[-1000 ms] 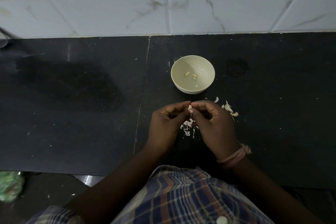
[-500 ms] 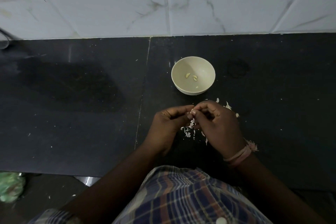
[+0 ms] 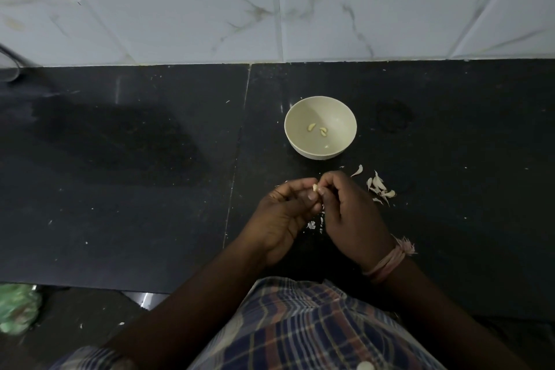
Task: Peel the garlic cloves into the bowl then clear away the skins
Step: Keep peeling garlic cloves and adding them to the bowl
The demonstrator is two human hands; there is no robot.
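Cream bowl (image 3: 320, 127) sits mid-worktop (image 3: 120, 189) with two peeled cloves (image 3: 316, 128); before it, left hand (image 3: 282, 216) and right hand (image 3: 348, 213) both pinch one garlic clove (image 3: 315, 188); loose skins (image 3: 380, 186) lie right.

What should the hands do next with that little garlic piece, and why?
Probably drop the garlic clove into the bowl. The left hand and right hand pinch it together; it looks pale and peeled, and two peeled cloves already lie there.
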